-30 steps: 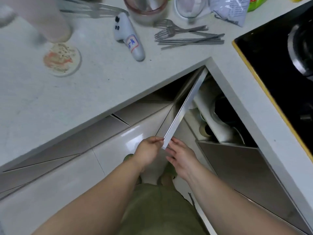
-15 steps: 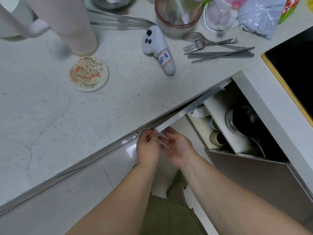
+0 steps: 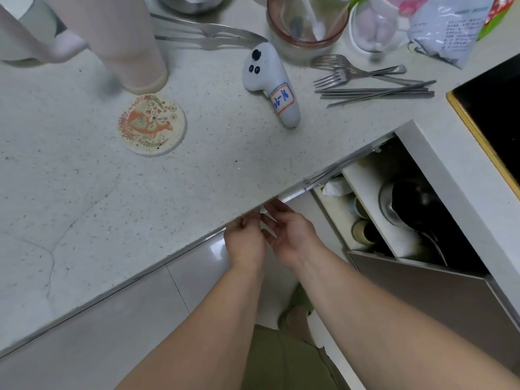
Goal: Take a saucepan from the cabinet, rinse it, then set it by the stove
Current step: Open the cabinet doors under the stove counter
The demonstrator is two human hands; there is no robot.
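The corner cabinet stands open under the counter. Inside it, a dark saucepan with a metal rim sits on a white shelf. The cabinet door lies swung back against the counter's edge, showing only as a thin silver strip. My left hand curls around the door's free end, its fingertips hidden beneath the counter. My right hand is beside it, fingers spread and touching the same edge. The black stove with a gold rim lies at the far right.
A second grey-brown door panel hangs open at the lower right. On the speckled counter lie a round coaster, a white controller, forks and chopsticks, a glass jar and a tall pink cup.
The door has swung from sticking out toward me to lying along the counter's edge. Both hands went with it, up and left. My right hand's fingers have spread.
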